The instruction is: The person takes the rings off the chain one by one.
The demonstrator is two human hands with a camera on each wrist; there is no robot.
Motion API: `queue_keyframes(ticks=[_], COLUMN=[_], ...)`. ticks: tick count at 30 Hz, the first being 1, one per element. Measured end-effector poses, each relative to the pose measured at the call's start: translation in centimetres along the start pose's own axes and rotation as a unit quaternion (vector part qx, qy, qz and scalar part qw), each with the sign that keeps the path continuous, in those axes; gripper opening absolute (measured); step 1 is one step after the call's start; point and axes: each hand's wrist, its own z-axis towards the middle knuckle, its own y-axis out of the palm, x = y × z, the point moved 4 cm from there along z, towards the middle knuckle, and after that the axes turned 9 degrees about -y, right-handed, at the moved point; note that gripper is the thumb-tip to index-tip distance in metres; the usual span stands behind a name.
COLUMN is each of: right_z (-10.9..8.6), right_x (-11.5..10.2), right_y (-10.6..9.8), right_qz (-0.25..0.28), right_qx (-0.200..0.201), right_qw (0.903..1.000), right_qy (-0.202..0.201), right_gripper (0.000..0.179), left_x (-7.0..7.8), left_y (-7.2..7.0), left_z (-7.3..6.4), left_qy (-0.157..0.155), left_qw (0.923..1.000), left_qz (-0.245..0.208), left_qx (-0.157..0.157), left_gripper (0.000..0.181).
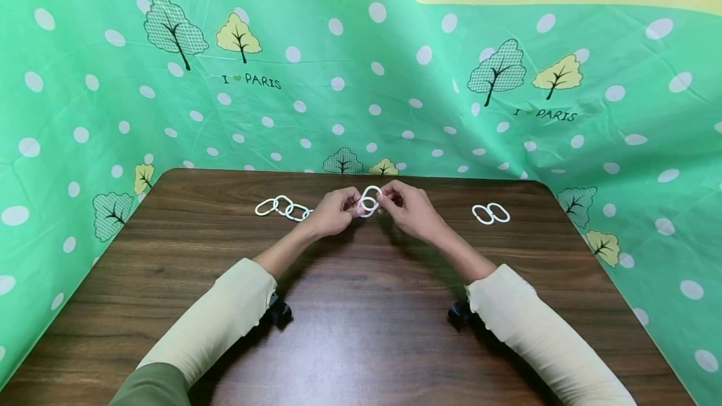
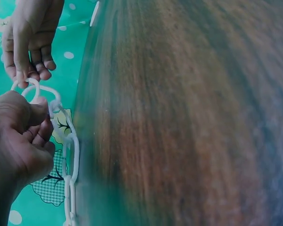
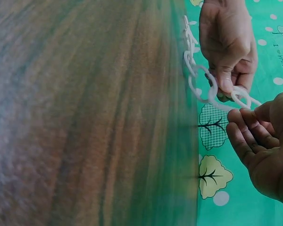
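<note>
A chain of several white oval plastic links (image 1: 289, 210) lies on the table and runs to my left hand (image 1: 331, 212). The left thumb and fingers pinch its end link. Facing it, my right hand (image 1: 414, 208) pinches another white link (image 1: 371, 188) between thumb and fingertips. This link is held tilted up and overlaps the end link between the two hands. In the left wrist view the chain (image 2: 75, 160) hangs down beside the left hand. The right wrist view shows the other right fingers (image 3: 240, 136) fairly straight. Fingertips partly hide where the two links meet.
Two loose white links (image 1: 492, 212) lie side by side at the right on the dark wooden table (image 1: 361, 306). A green dotted cloth (image 1: 316, 80) with printed trees hangs behind the table and along both sides.
</note>
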Motion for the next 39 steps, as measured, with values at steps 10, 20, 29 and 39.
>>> queue_keyframes(ticks=[10,20,29,39], right_z=[-0.2,-0.5,-0.6,-0.4], right_x=[0.6,0.2,-0.9,-0.9], right_y=[-0.7,-0.6,0.0,0.5], right_qz=[-0.015,-0.065,-0.095,-0.098], right_qx=[0.015,0.036,0.042,0.026], right_qw=[0.9998,0.9965,0.9901,0.9924], right_qy=[0.003,-0.039,-0.094,-0.069], right_gripper=[0.017,0.013,0.011,0.014], left_x=[0.0,0.0,0.2,0.6], left_y=[-0.3,-0.2,-0.2,0.0], left_z=[0.0,-0.1,0.0,0.0], left_qy=[0.011,-0.018,-0.030,-0.015], left_qw=[0.9989,0.9952,0.9932,0.9970], left_qz=[-0.042,-0.091,-0.098,-0.050], left_qx=[0.017,0.031,0.056,0.057], left_gripper=[0.014,0.019,0.023,0.022])
